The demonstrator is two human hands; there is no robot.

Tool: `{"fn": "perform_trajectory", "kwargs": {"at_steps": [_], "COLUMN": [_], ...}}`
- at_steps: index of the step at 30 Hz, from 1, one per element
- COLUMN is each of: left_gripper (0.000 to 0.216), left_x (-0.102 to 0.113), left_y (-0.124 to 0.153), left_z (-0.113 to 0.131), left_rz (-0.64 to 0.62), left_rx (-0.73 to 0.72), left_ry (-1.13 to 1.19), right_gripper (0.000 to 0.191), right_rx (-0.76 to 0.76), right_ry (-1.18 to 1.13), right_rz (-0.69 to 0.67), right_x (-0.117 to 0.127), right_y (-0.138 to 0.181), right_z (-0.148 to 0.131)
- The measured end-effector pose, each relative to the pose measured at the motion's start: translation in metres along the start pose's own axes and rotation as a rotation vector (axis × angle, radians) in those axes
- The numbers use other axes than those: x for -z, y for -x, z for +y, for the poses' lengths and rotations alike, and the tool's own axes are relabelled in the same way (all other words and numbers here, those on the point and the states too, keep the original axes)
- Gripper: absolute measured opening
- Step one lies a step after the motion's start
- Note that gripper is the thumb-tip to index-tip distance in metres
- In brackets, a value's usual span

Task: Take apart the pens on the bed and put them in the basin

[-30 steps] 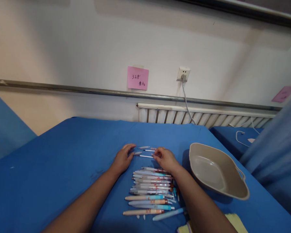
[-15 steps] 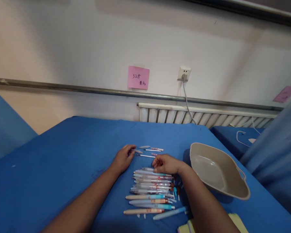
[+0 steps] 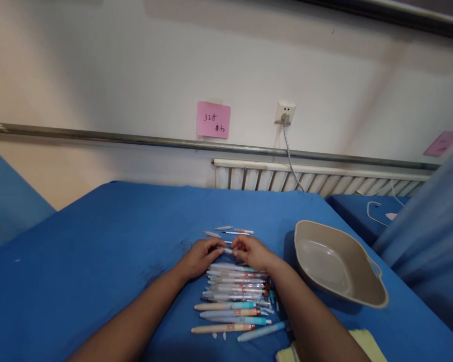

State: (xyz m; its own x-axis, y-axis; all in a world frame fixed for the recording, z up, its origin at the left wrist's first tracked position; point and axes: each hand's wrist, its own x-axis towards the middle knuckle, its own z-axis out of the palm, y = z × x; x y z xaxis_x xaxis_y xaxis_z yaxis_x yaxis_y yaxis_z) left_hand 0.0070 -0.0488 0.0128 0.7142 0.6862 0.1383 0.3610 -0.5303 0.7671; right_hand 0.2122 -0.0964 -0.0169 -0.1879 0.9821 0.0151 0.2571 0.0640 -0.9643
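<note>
My left hand (image 3: 202, 257) and my right hand (image 3: 253, 254) meet above the row of pens, pinching a pale pen (image 3: 227, 250) between them. The fingers cover both of its ends. Just beyond lie pale pen barrels (image 3: 212, 234), a white refill (image 3: 236, 233) with a dark tip, and a printed pen part (image 3: 243, 231). Another refill (image 3: 228, 242) is partly hidden by my fingers. Closer to me, several pens (image 3: 236, 281) are lined up side by side, with blue, orange and clear grips. A light-blue pen (image 3: 262, 332) lies slanted at the near end.
To the right stands a beige plastic basin (image 3: 340, 266) on the blue-covered surface (image 3: 98, 241). A yellow cloth (image 3: 366, 344) lies under my right forearm. Small brown and blue pieces (image 3: 272, 295) sit beside the pens. A radiator (image 3: 260, 176) and wall are behind.
My left hand has left the loose barrel and come nearer and right. My right hand has lifted a pale pen from the top of the row, and both hands now hold it.
</note>
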Motion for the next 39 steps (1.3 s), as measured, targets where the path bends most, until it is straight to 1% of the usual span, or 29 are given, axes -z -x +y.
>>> {"fn": "perform_trajectory", "kwargs": {"at_steps": [2, 4, 8, 13, 14, 16, 18, 19, 21, 23, 25, 27, 29, 31, 32, 36, 37, 39], "left_gripper": [0.024, 0.025, 0.023, 0.033, 0.033, 0.039, 0.041, 0.038, 0.033, 0.036, 0.039, 0.041, 0.035, 0.036, 0.037, 0.046, 0.044, 0.039], "left_x": [0.001, 0.002, 0.004, 0.007, 0.008, 0.008, 0.008, 0.008, 0.009, 0.01, 0.01, 0.009, 0.009, 0.008, 0.008, 0.008, 0.008, 0.009], "left_y": [-0.001, -0.003, -0.003, -0.002, -0.001, 0.0, 0.0, 0.001, 0.001, 0.001, 0.001, 0.001, 0.0, 0.001, 0.001, 0.002, 0.002, 0.001], "left_z": [-0.006, -0.01, -0.005, 0.006, 0.006, 0.004, 0.003, 0.002, 0.003, 0.005, 0.007, 0.008, 0.007, 0.005, 0.004, 0.003, 0.003, 0.004], "left_rz": [0.056, 0.102, 0.145, 0.122, 0.131, 0.146, 0.119, 0.091, 0.063, 0.095, 0.136, 0.139, 0.114, 0.114, 0.118, 0.108, 0.094, 0.059], "left_rx": [0.008, 0.018, 0.015, 0.137, 0.125, 0.038, -0.037, -0.034, 0.028, 0.055, -0.011, -0.066, -0.009, 0.075, 0.085, -0.041, -0.042, 0.018], "left_ry": [-0.038, -0.057, -0.097, -0.117, -0.119, -0.128, -0.141, -0.146, -0.159, -0.183, -0.204, -0.202, -0.191, -0.196, -0.202, -0.207, -0.207, -0.21], "right_gripper": [0.008, 0.008, 0.008, 0.008, 0.008, 0.008, 0.009, 0.009, 0.009, 0.009, 0.008, 0.007, 0.007, 0.008, 0.008, 0.009, 0.009, 0.009], "right_rx": [-0.023, -0.037, 0.009, 0.012, 0.007, -0.001, -0.001, 0.004, 0.022, 0.032, 0.025, 0.011, 0.01, 0.015, 0.019, 0.029, 0.032, 0.033], "right_ry": [0.01, 0.031, 0.055, 0.021, 0.014, 0.011, 0.011, 0.007, -0.006, -0.001, 0.024, 0.033, 0.016, 0.005, 0.005, 0.009, 0.003, -0.006], "right_rz": [0.006, 0.001, 0.04, 0.021, 0.022, 0.038, 0.048, 0.049, 0.048, 0.051, 0.056, 0.058, 0.054, 0.049, 0.046, 0.048, 0.052, 0.055], "right_x": [0.002, 0.005, 0.008, 0.005, 0.005, 0.005, 0.006, 0.006, 0.006, 0.006, 0.006, 0.006, 0.006, 0.006, 0.006, 0.007, 0.007, 0.008], "right_y": [-0.002, -0.004, -0.006, -0.005, -0.005, -0.005, -0.005, -0.006, -0.006, -0.007, -0.007, -0.006, -0.006, -0.005, -0.006, -0.007, -0.007, -0.007], "right_z": [0.002, 0.005, 0.01, 0.01, 0.009, 0.009, 0.01, 0.011, 0.012, 0.012, 0.011, 0.01, 0.01, 0.01, 0.01, 0.013, 0.013, 0.013]}}
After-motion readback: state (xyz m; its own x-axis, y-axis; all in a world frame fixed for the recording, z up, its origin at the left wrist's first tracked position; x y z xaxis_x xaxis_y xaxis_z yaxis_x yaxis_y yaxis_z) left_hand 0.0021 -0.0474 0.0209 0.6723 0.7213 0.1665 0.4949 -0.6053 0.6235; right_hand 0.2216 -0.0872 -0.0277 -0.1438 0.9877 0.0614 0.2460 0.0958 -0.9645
